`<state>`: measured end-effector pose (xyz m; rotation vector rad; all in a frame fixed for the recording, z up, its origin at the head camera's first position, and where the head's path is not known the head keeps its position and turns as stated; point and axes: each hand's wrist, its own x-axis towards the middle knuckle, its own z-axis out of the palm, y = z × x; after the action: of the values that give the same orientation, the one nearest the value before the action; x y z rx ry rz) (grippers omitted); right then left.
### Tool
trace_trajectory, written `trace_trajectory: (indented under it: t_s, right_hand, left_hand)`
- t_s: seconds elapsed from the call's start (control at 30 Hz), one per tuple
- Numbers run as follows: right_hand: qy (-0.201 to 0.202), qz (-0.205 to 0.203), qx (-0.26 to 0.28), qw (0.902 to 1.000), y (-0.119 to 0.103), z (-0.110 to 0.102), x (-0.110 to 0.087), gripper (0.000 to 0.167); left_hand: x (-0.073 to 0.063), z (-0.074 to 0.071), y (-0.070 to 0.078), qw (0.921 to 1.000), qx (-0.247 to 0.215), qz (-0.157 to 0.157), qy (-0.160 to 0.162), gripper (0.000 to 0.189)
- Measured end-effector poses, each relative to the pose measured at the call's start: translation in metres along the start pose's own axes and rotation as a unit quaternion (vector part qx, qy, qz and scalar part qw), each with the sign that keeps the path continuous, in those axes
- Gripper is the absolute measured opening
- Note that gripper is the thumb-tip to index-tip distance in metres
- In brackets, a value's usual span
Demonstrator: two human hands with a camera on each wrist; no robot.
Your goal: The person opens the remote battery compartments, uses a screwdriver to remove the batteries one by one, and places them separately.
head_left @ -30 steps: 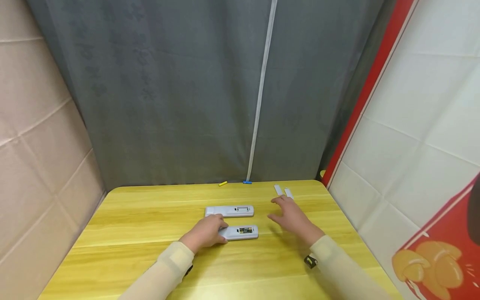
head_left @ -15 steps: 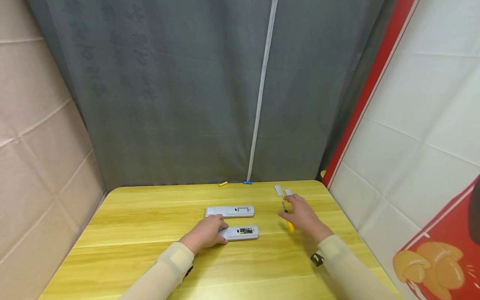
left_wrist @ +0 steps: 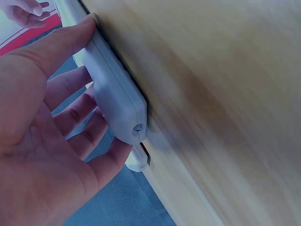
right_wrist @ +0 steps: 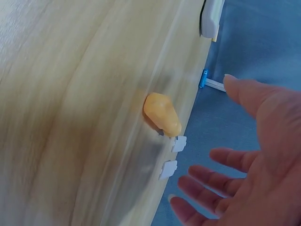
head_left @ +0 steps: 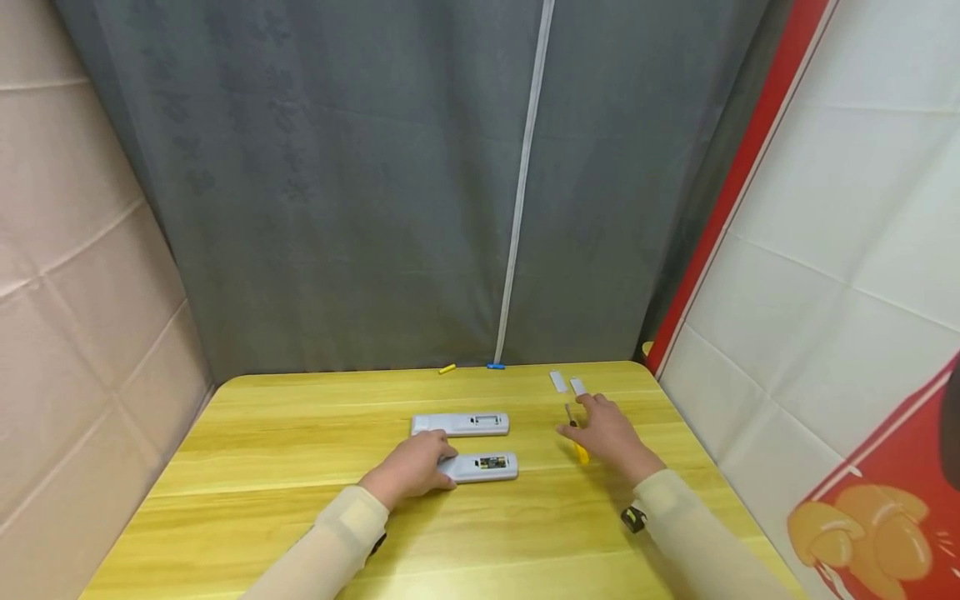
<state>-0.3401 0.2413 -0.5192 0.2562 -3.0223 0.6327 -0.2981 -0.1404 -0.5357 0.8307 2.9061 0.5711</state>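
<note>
My left hand (head_left: 411,467) grips the left end of the nearer white remote control (head_left: 461,468), thumb on one side and fingers on the other. This remote lies back up, with batteries (head_left: 492,462) in its uncovered compartment. Just behind it is a second white remote control (head_left: 447,423), its battery compartment also uncovered. My right hand (head_left: 606,433) hovers over a screwdriver (head_left: 581,454) with a yellow handle, which lies on the table. In the right wrist view a gap shows between its spread fingers and the yellow handle (right_wrist: 161,112).
Two small white battery covers (head_left: 558,382) lie at the back right of the wooden table (head_left: 300,467). A yellow battery (head_left: 447,368) and a blue battery (head_left: 496,366) rest at the back edge. A grey curtain (head_left: 360,208) hangs behind, and a white panel (head_left: 787,333) stands at the right.
My right hand has shifted to the right, and the screwdriver beneath it has come into view. The left hand and both remote controls have stayed in place.
</note>
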Motion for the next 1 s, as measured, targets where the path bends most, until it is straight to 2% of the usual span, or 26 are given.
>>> trace_trajectory:
  t_s: [0.37, 0.6, 1.0]
  right_hand:
    - [-0.021, 0.051, -0.033, 0.9979, 0.000, 0.016, 0.006, 0.070]
    - [-0.019, 0.066, -0.057, 0.9960, -0.005, 0.026, 0.012, 0.075]
    - [-0.021, 0.100, -0.039, 0.9940, -0.011, 0.031, 0.015, 0.061]
  left_hand:
    - [0.000, -0.001, 0.003, 0.9999, 0.000, -0.012, -0.009, 0.050]
    - [-0.001, -0.002, 0.003, 0.9999, -0.001, -0.011, -0.007, 0.049]
    - [-0.002, -0.002, 0.002, 0.9998, -0.013, -0.014, -0.005, 0.049]
